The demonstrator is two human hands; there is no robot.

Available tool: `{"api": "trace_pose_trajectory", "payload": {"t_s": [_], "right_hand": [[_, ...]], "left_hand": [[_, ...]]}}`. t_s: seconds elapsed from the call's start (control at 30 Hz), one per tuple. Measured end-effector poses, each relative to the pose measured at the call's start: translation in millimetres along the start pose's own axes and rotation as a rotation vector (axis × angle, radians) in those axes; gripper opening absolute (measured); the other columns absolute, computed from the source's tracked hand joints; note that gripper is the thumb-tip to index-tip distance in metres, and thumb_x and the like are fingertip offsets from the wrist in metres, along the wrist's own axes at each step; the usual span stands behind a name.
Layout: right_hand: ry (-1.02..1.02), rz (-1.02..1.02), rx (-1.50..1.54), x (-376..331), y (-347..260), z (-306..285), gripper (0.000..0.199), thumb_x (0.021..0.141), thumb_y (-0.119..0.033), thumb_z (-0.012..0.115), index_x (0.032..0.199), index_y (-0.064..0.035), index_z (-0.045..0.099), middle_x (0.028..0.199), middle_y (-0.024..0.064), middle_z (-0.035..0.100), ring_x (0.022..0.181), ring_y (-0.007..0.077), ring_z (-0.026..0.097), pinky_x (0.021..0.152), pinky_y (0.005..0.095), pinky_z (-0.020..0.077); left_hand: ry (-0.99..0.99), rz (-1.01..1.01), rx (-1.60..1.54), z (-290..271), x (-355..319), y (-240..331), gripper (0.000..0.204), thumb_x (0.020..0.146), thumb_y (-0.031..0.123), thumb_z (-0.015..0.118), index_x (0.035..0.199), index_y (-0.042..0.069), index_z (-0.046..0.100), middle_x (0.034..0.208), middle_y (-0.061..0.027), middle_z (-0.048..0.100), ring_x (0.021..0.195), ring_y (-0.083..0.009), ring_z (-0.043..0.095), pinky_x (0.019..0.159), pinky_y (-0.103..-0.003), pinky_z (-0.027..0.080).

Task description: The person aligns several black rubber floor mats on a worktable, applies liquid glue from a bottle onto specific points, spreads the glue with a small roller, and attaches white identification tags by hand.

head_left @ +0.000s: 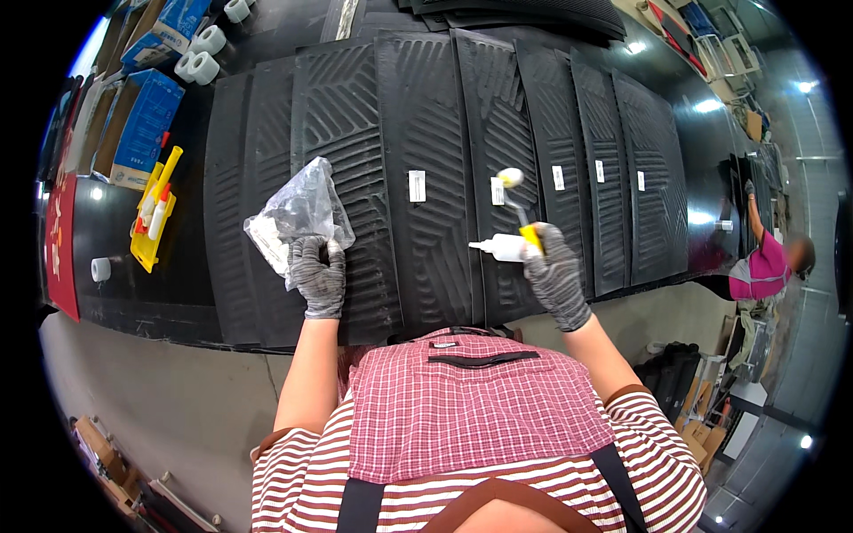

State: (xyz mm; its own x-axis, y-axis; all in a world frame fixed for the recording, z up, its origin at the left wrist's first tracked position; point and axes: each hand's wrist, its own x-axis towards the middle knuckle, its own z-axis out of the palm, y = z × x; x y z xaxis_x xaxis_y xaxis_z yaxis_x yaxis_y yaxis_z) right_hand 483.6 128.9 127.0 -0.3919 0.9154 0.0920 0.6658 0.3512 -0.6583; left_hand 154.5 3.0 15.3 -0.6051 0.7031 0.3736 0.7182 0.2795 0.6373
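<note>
My left hand (318, 277), in a grey striped glove, is closed on the lower edge of a clear plastic bag (306, 202). White labels (268, 242) show at the bag's lower left. In my right hand (560, 277), gloved alike, are a white squeeze bottle (503, 248), its nozzle pointing left, and a yellow-handled tool (530, 237) with a metal shank and a roundish white head, somewhat blurred. Both hands are over a row of overlapping black ridged mats (426, 115). Small white labels (417, 186) sit on several mats; the tool's head is just above one of them.
Left of the mats lies a yellow tray (142, 249) holding bottles. White rolls (203, 68) and blue cartons (147, 124) stand at the far left. More black mats (524, 16) are stacked at the back. A person in pink (766, 268) is at the far right.
</note>
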Motion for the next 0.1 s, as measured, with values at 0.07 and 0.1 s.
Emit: {"api": "trace_pose_trajectory", "payload": {"t_s": [0.07, 0.1], "right_hand": [[-0.121, -0.006, 0.234, 11.7, -30.3, 15.4, 0.034, 0.092, -0.017, 0.054, 0.122, -0.0019, 0.053, 0.103, 0.0194, 0.063, 0.090, 0.0318, 0.065, 0.079, 0.0382, 0.0523], [-0.148, -0.071, 0.168, 14.5, -29.4, 26.4, 0.041, 0.091, -0.017, 0.056, 0.130, -0.0028, 0.050, 0.109, 0.0190, 0.062, 0.094, 0.0310, 0.065, 0.082, 0.0378, 0.0521]], "left_hand": [[-0.003, -0.007, 0.012, 0.8, -1.0, -1.7, 0.009, 0.075, 0.010, 0.068, 0.078, 0.005, 0.062, 0.078, -0.0105, 0.059, 0.074, -0.0307, 0.056, 0.070, -0.043, 0.045], [-0.003, -0.002, 0.009, -0.1, 0.9, -1.8, 0.009, 0.075, 0.010, 0.068, 0.078, 0.005, 0.062, 0.078, -0.0105, 0.059, 0.074, -0.0307, 0.056, 0.070, -0.043, 0.045]]}}
